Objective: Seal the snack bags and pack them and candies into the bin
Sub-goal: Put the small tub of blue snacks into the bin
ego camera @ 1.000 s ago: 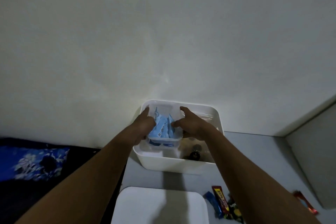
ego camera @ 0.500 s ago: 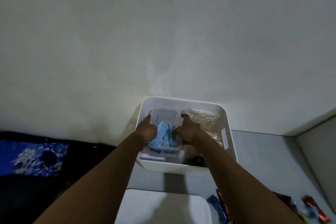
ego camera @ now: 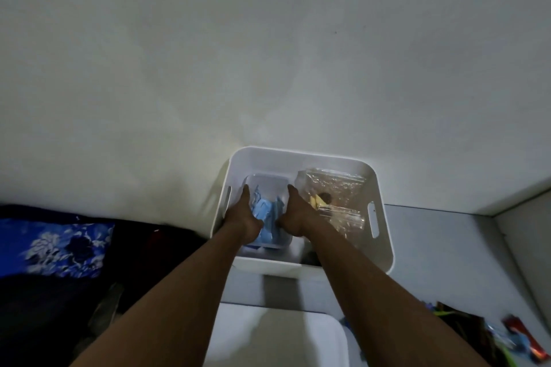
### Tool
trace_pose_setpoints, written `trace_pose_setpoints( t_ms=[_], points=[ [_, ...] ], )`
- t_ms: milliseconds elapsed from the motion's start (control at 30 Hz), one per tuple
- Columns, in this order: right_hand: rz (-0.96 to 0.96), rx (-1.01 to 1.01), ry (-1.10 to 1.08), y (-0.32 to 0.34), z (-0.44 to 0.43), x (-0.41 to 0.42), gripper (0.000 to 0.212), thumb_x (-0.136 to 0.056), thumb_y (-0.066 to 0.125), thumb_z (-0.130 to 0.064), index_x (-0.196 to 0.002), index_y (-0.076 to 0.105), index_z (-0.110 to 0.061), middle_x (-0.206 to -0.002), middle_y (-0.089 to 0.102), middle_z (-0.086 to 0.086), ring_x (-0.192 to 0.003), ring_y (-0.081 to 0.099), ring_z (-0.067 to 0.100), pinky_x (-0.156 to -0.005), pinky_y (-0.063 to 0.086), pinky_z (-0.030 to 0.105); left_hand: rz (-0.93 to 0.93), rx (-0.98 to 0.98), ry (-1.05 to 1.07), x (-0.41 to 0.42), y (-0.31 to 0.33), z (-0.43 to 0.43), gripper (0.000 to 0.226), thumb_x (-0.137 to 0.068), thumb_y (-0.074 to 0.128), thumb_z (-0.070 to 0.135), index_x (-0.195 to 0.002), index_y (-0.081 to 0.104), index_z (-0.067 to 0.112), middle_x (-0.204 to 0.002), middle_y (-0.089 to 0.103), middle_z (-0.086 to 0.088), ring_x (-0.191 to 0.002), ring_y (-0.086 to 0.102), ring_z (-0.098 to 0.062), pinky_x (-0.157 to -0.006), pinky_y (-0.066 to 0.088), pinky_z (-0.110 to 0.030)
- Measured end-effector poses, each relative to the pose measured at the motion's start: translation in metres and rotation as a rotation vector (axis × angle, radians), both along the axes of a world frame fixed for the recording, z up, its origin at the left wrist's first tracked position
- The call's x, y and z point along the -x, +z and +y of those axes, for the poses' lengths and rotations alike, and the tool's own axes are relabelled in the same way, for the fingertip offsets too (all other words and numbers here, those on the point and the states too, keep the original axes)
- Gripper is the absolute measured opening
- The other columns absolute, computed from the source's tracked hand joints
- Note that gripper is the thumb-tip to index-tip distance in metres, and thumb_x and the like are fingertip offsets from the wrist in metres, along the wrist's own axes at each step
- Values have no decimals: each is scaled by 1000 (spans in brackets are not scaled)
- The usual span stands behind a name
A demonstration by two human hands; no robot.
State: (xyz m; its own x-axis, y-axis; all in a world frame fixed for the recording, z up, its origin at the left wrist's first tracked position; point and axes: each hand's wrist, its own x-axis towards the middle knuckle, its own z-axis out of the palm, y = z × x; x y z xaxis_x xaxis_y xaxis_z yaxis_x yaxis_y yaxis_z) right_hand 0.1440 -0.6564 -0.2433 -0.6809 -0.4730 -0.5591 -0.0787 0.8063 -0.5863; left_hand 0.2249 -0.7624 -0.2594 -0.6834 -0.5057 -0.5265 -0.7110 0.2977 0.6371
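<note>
Sinking container [ego camera: 268, 186] lower inside bin [ego camera: 386, 247]

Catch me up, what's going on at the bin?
A person grips a clear container of blue-wrapped candies with the left hand and right hand, one on each side, low inside the left half of the white bin. Clear snack bags lie in the bin's right half. More loose candies sit on the table at lower right.
</note>
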Motion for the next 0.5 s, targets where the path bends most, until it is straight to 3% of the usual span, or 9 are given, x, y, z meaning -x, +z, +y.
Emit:
trace_pose_setpoints(
  t_ms=[133,233,400,500],
  points=[
    [38,-8,16,5,-2,-1,81,-84,71,-10,-150,25,-18,-140,52,14,-123,55,31,-104,46,39,-55,114,-71,4,11,1,91,-89,69,16,-156,9,21,-150,40,-13,-130,48,-31,-104,40,-32],
    [59,-12,46,24,2,-3,77,-88,66,-10,-152,24,-14,-143,49,16,-127,52,33,-105,45,38,-69,221,-133,3,26,5,69,-88,69,18,-148,33,16,-143,50,-12,-126,52,-29,-102,43,-33],
    [160,17,71,59,20,-8,56,-97,52,-15,-149,32,-12,-151,44,9,-136,44,27,-105,34,28,67,312,-159,-4,57,15,42,-91,64,12,-131,54,17,-127,63,-7,-102,60,-23,-85,46,-28],
    [208,66,58,78,33,-15,61,-95,55,-18,-151,34,-12,-156,38,7,-140,39,25,-112,32,30,143,345,-158,-9,79,24,35,-93,62,16,-128,57,17,-125,65,-7,-101,61,-24,-92,49,-32]
  ],
)
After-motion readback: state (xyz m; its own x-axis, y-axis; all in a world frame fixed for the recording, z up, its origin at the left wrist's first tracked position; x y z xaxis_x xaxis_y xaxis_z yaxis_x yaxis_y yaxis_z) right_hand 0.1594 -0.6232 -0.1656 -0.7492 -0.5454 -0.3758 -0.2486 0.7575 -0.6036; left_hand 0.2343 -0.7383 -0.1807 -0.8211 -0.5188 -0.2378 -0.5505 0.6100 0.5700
